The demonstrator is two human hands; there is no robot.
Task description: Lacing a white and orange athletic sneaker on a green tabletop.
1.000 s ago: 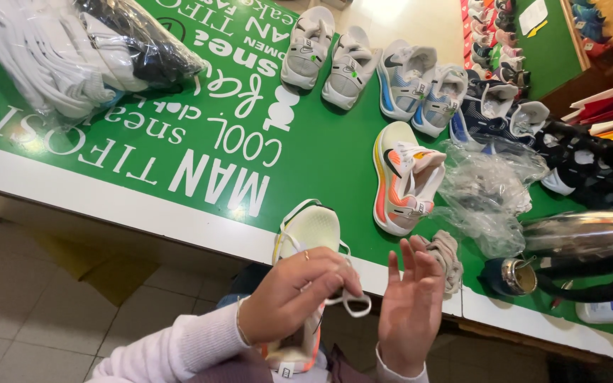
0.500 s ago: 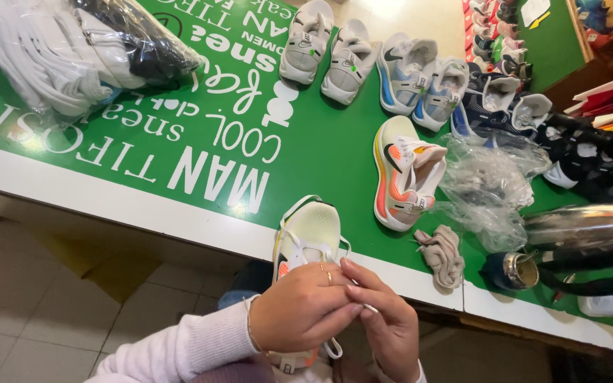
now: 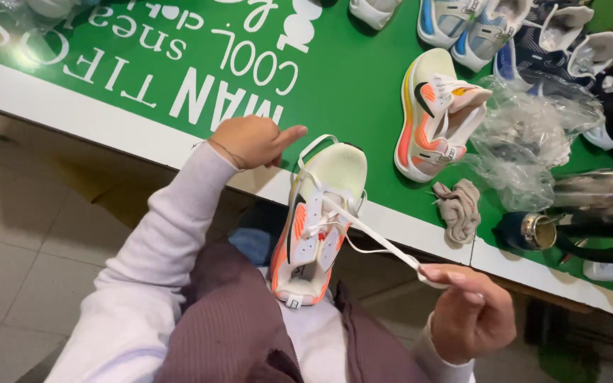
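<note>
I am holding my left hand [image 3: 250,142] up in a loose fist, thumb out; my right hand [image 3: 471,319] is pinching shut, drawn low to the side.

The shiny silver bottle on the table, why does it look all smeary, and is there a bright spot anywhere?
Head view: the silver bottle at the right edge is streaked by reflections and looks soft; glare whitens the green table at top left; the clear plastic bag glints; the shoe and the right hand pulling its lace look sharp.
</note>
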